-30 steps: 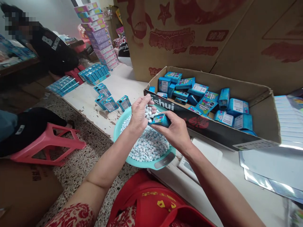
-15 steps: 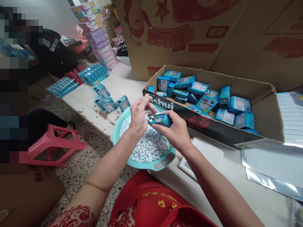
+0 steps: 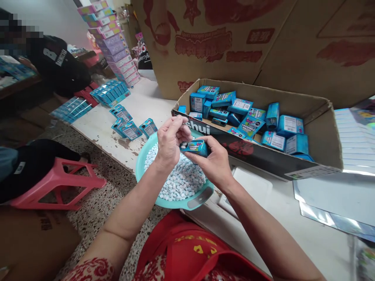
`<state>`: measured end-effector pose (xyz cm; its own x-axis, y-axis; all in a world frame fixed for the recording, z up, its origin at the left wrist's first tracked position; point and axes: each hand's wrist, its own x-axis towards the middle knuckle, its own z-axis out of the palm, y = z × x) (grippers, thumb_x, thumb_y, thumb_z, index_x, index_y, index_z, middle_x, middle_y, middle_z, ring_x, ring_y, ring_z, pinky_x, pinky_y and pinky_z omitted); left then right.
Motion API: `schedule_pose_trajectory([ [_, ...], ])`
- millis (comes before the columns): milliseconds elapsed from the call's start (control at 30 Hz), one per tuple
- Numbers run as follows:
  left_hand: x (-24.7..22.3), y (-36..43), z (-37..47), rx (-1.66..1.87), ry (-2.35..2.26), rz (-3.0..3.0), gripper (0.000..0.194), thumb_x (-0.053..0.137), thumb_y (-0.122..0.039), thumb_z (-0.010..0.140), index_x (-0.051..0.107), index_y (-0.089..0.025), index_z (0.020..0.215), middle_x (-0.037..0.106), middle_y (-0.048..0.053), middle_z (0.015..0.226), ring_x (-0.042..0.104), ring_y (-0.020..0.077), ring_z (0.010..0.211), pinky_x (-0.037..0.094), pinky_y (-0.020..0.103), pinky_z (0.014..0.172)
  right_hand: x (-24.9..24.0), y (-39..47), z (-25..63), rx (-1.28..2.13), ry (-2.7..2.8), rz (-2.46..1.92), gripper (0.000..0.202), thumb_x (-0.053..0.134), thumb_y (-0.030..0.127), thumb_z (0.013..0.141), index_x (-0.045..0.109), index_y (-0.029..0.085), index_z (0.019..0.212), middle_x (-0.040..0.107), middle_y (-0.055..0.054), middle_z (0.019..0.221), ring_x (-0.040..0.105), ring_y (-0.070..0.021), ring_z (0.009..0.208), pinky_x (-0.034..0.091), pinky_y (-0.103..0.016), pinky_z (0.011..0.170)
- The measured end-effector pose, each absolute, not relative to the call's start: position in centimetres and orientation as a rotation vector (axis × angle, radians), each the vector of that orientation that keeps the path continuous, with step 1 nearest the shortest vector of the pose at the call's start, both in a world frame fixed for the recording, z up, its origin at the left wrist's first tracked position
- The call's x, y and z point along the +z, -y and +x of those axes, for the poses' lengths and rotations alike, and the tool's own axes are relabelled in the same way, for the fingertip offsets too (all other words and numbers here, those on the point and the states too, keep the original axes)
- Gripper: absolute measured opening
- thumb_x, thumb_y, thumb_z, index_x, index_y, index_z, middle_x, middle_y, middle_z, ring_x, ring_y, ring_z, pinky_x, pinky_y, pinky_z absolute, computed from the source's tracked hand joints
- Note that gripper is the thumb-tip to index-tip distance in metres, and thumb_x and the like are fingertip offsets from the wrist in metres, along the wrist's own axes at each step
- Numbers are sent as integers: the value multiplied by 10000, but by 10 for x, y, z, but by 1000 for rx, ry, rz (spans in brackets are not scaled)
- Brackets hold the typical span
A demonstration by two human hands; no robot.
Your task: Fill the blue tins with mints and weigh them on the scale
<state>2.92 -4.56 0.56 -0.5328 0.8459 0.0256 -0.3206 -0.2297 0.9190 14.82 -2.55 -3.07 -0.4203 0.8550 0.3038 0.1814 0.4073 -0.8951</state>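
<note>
My right hand (image 3: 216, 160) grips a small blue candy box (image 3: 193, 147) lying on its side, its end turned toward my left hand. My left hand (image 3: 170, 141) is cupped with curled fingers against that end, and a few small white candies (image 3: 184, 144) show there between palm and box. How many candies the palm holds is hidden. Both hands are above a turquoise bowl (image 3: 140, 166), which is filled with pale white and bluish candies (image 3: 181, 182).
Behind the bowl, a long open carton (image 3: 310, 173) holds several blue boxes. More boxes (image 3: 131, 130) stand left on the worn white table (image 3: 158, 91). A white scale (image 3: 254, 187) sits right of the bowl. A person (image 3: 64, 62) and a pink stool (image 3: 58, 187) are at left.
Fewer candies show between my left palm and the box. My left hand has closed in on the box's end. The whole view has shifted slightly.
</note>
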Motion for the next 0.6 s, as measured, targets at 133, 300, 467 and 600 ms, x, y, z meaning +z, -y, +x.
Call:
schedule_pose_trajectory([
  [133, 11, 46, 24, 1867, -1225, 756, 227, 632, -425, 791, 628, -199, 784, 574, -21, 584, 526, 85, 474, 430, 223, 515, -31, 28, 154, 1056, 1830, -815, 294, 777, 322, 701, 627, 223, 934, 678, -18, 935, 629, -203, 869, 479, -335, 810],
  [300, -23, 32, -11, 1798, -1534, 1064, 331, 506, -524, 854, 617, -214, 889, 635, 23, 723, 602, 149, 695, 484, 277, 687, -36, 24, 179, 1046, 1652, -858, 400, 790, 375, 700, 612, 235, 1030, 666, -18, 980, 638, -203, 885, 507, -352, 817],
  [467, -79, 31, -24, 677, -1798, 1843, 369, 499, -505, 858, 633, -171, 940, 650, 106, 1038, 556, 264, 1015, 413, 420, 920, -32, 22, 199, 945, 1612, -903, 364, 803, 363, 686, 626, 224, 973, 655, -6, 920, 634, -189, 828, 521, -337, 756],
  [600, -88, 46, -19, 293, -1828, 2103, 428, 410, -553, 896, 624, -185, 944, 638, 91, 995, 540, 266, 975, 378, 443, 929, -25, 25, 202, 829, 1454, -868, 380, 808, 335, 682, 612, 229, 989, 646, -7, 932, 641, -189, 839, 528, -329, 745],
])
